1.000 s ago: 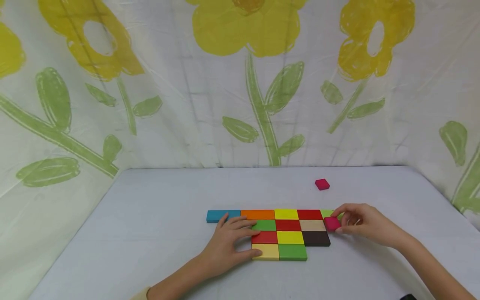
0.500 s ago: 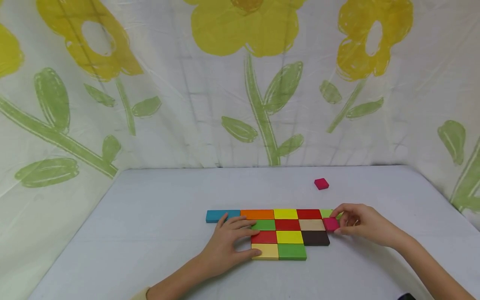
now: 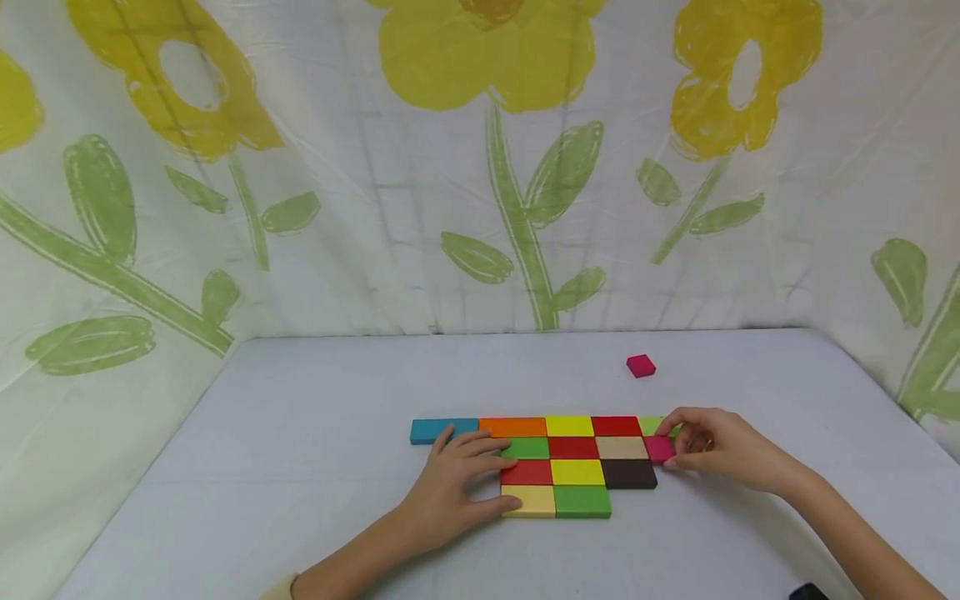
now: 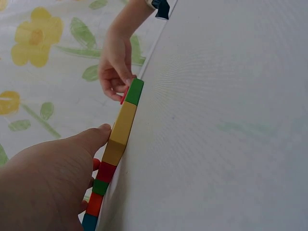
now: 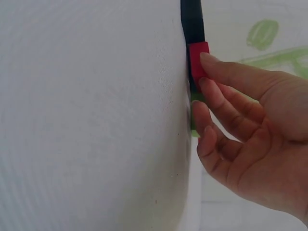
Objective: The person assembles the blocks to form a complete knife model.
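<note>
Flat coloured wooden blocks lie edge to edge in stepped rows on the table. My right hand (image 3: 716, 442) pinches a small pink block (image 3: 658, 450) between thumb and fingers at the right end of the second row, beside the beige block (image 3: 622, 447) and near the dark brown block (image 3: 629, 473). In the right wrist view the thumb lies on the pink block (image 5: 198, 60). My left hand (image 3: 448, 492) rests with spread fingers along the rows' left side, its thumb touching the pale yellow block (image 3: 534, 501) and its fingertips near the blue block (image 3: 427, 431). The lime block (image 3: 650, 425) is partly hidden by the right fingers.
Another small pink block (image 3: 641, 366) lies apart toward the back of the table (image 3: 315, 392). Behind the table hangs a white cloth with painted flowers (image 3: 487, 58). A dark object (image 3: 808, 592) shows at the bottom edge, near the right forearm.
The pink block in my right hand has shifted very slightly left and now sits closer against the beige block. My left hand stays in place on the rows; the head view drifts a little.
</note>
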Action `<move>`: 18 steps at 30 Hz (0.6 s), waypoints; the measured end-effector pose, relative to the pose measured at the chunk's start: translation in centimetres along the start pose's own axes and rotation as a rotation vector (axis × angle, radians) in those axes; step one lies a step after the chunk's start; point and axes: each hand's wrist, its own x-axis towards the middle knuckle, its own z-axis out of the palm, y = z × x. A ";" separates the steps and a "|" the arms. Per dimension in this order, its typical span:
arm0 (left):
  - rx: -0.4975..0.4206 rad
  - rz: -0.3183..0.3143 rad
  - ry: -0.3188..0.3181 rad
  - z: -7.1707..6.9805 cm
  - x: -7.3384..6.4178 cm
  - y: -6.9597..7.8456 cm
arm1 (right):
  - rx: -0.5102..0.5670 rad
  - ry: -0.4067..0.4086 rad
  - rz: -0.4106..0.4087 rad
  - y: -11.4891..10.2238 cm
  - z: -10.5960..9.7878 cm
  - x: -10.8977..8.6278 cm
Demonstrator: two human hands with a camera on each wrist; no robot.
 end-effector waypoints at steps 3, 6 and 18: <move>0.006 0.005 0.006 0.0 0.0 0.0 | -0.001 0.004 -0.012 0.0 0.0 0.0; 0.005 0.007 0.009 0.0 0.0 0.0 | -0.003 0.007 -0.021 0.1 0.1 0.1; 0.004 -0.005 -0.004 -0.1 0.0 0.0 | -0.017 0.021 -0.035 0.0 0.2 0.2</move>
